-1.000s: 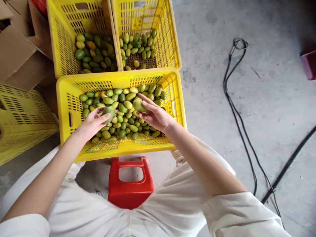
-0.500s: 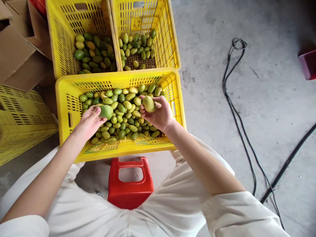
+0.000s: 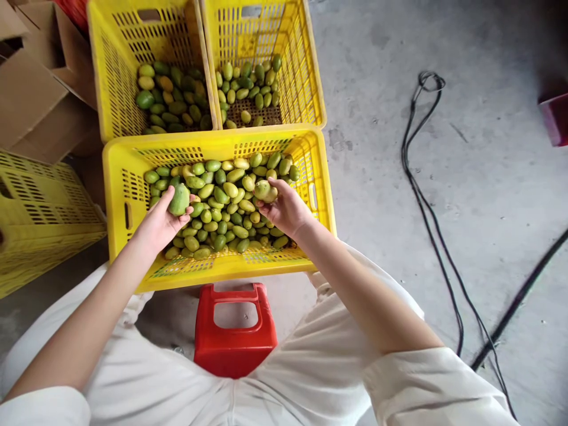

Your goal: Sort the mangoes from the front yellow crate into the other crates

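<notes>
My left hand (image 3: 163, 220) is closed around a green lemon (image 3: 179, 200), thumb on its near side, above the left part of a yellow plastic crate (image 3: 213, 136). Over the right part of the same crate, my right hand (image 3: 286, 207) grips a paler yellow-green lemon (image 3: 265, 191) between thumb and fingers. Its lower side is hidden by the fingers. Beneath both hands lie many loose lemons (image 3: 222, 213), oval and green to yellow, spread over the crate floor.
Two more yellow crates (image 3: 206, 65) holding lemons adjoin the far side. Left are another yellow crate (image 3: 48, 213) and cardboard boxes (image 3: 35, 94). A red plastic stool (image 3: 235, 349) stands between my legs. Black cables (image 3: 415, 177) run along the concrete floor at right.
My left hand has turned the green lemon more upright. My right hand has rotated its lemon, with the thumb now over the top. Both hands still hold their fruit.
</notes>
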A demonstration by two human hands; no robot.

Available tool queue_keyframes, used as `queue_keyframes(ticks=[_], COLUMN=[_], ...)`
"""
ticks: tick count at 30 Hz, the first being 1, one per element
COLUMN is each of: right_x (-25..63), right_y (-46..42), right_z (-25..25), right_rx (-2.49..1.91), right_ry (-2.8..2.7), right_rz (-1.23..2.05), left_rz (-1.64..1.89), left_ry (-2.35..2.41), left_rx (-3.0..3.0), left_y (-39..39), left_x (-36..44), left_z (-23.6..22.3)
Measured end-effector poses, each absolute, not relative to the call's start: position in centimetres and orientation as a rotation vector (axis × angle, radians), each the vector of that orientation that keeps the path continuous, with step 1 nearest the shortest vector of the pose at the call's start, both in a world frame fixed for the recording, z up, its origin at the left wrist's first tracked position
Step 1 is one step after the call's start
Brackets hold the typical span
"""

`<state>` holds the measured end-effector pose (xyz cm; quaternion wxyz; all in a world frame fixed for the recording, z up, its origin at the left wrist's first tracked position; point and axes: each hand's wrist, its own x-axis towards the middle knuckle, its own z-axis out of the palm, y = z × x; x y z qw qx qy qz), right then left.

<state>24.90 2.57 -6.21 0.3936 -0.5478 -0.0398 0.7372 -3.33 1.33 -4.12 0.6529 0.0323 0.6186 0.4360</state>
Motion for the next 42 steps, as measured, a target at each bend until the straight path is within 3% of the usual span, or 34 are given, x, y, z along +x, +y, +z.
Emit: queue_keyframes(ticks=[10,21,29,42], right_x=[24.5,25.6,26.4,25.5], right_y=[2.2,1.8,2.1,19.7], right_z=[-7.5,-11.1,-10.9,-7.2], right_rx=[-1.525,-1.65,-1.818,-1.488], right_ry=[0.012,0.045,0.099,-0.211], right_rz=[1.64,1.763,1.708,1.468], left_rz=[0.933,0.862,0.941,0.95], left_ry=[1.463,1.449,1.362,1.286], left_rx=[-0.024,-0.129,-0.198,-0.32], left_y=[2.0,2.0,1.9,1.3], left_x=[-3.7,-4.6,-4.4,-4.4], left_z=[-3.2,-4.0,-3.0,-2.3])
